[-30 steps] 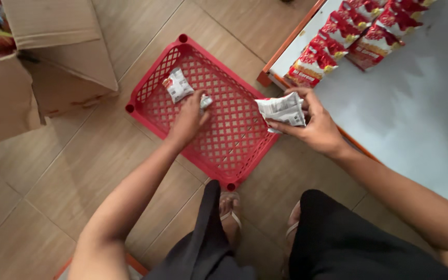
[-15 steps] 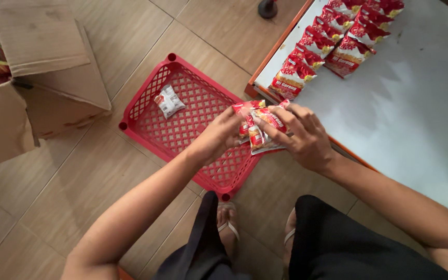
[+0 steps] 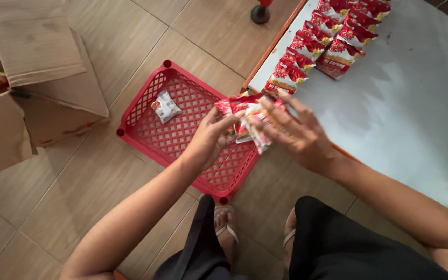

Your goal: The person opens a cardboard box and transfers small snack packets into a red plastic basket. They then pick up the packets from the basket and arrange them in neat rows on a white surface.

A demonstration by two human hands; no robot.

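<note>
Above the crate [image 3: 146, 106], packets [image 3: 245, 116] are pinched by both hands [image 3: 211, 137] [image 3: 291, 132]; one packet [image 3: 165, 106] lies inside, many rowed on the shelf [image 3: 416, 103].

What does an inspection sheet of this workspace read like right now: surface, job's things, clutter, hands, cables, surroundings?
Surface: tiled floor; pale table at the right.
Job's things: red and white packets held over a red crate; one small packet lies in the crate.
Clutter: rows of red packets on the table edge.
Hands: left hand and right hand both grip the held packets.
Cables: nothing seen.
Surroundings: open cardboard box at the left, holding more packets.
</note>
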